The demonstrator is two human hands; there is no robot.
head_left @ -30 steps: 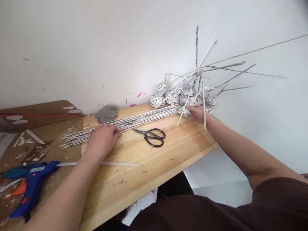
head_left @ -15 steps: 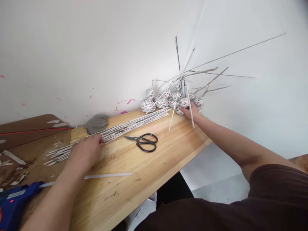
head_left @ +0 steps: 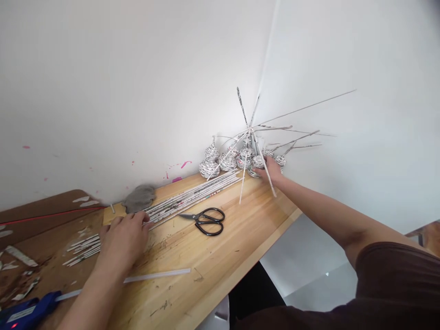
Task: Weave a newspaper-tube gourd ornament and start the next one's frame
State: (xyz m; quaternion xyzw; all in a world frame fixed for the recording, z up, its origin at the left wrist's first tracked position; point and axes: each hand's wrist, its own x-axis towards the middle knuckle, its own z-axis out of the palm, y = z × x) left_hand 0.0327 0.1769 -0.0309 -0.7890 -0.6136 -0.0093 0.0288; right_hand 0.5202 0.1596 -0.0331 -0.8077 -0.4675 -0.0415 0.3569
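My left hand (head_left: pixel 125 236) lies over a bundle of rolled paper sticks (head_left: pixel 192 196), fingers bent around it near its left part. At the back corner my right hand (head_left: pixel 271 169) grips a woven paper gourd (head_left: pixel 258 162) from the right side. Long paper sticks fan out above that area, some slanting down in front of my right hand. More woven gourds (head_left: pixel 209 168) stand to its left against the wall. Black-handled scissors (head_left: pixel 202 217) lie just in front of the stick bundle.
A blue glue gun (head_left: pixel 30 311) lies at the lower left, and a white glue stick (head_left: pixel 158 275) is on the wooden table (head_left: pixel 206 256). A grey cloth-like lump (head_left: pixel 139 198) sits by the wall. Paper scraps (head_left: pixel 20 255) and a red cord (head_left: pixel 55 213) are on the left.
The view has tilted, so most things appear lower in the picture. The fan of sticks has dropped and shifted left relative to the wall corner. Both hands remain at about the same places.
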